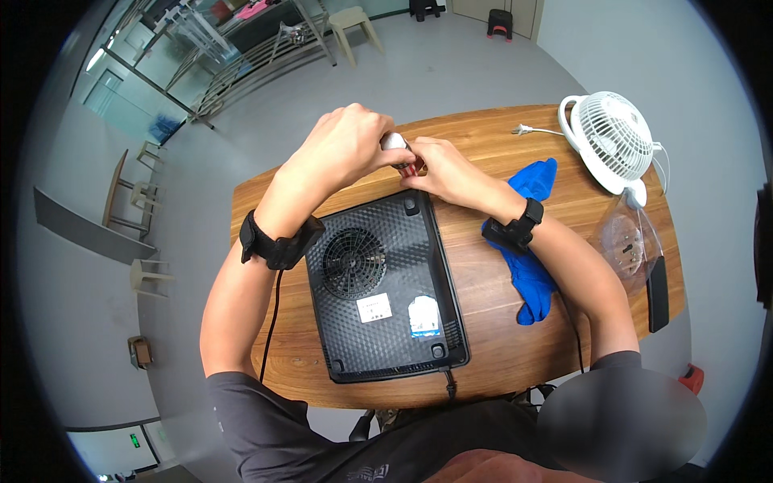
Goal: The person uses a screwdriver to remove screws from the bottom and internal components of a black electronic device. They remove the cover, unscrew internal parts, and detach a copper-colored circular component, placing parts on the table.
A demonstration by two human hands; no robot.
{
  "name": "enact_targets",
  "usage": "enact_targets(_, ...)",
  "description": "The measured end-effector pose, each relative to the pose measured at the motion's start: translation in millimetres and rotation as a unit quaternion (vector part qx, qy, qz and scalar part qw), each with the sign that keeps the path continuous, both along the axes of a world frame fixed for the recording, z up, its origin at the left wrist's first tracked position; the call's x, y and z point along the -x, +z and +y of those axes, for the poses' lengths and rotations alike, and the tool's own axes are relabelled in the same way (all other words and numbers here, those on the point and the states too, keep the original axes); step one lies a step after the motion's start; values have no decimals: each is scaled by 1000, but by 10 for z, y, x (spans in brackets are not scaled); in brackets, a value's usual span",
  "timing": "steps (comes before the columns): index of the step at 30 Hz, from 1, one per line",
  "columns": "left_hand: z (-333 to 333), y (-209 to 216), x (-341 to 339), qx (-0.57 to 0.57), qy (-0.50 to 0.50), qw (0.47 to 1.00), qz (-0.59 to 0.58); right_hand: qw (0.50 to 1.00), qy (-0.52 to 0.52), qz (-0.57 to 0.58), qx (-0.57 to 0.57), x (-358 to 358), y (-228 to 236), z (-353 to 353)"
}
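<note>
Beyond the far edge of an upturned black induction cooker [373, 322], both my hands meet around a small object with a rounded white top and a red-and-white lower part [396, 143]. My left hand [350, 143] is closed on its upper end from the left. From the right, the fingers of my right hand [448, 171] pinch its lower end. My fingers cover much of it, so its exact kind does not show. The cooker lies with its underside up, showing a round fan grille [354, 263], small feet and two stickers.
A crumpled blue cloth [527, 278] lies under my right forearm. At the right stand a white fan [612, 133] with its plug on the wooden table [483, 338], a clear plastic piece [624, 241] and a flat black object [658, 294]. A cord leaves the cooker's near edge.
</note>
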State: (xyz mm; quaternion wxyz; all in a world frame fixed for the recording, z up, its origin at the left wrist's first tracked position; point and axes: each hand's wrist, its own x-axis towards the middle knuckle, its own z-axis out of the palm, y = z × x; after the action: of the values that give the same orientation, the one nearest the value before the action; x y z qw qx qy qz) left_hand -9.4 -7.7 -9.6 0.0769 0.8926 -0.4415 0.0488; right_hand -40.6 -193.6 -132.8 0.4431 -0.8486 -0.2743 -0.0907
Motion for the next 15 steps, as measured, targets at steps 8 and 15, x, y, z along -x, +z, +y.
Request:
enact_targets(8,-14,-43,12,9,43,998,-38,999,4,39,-17,16,34,1)
enact_targets(15,-34,-50,23,10,54,998,-34,999,4,38,-21,22,38,5)
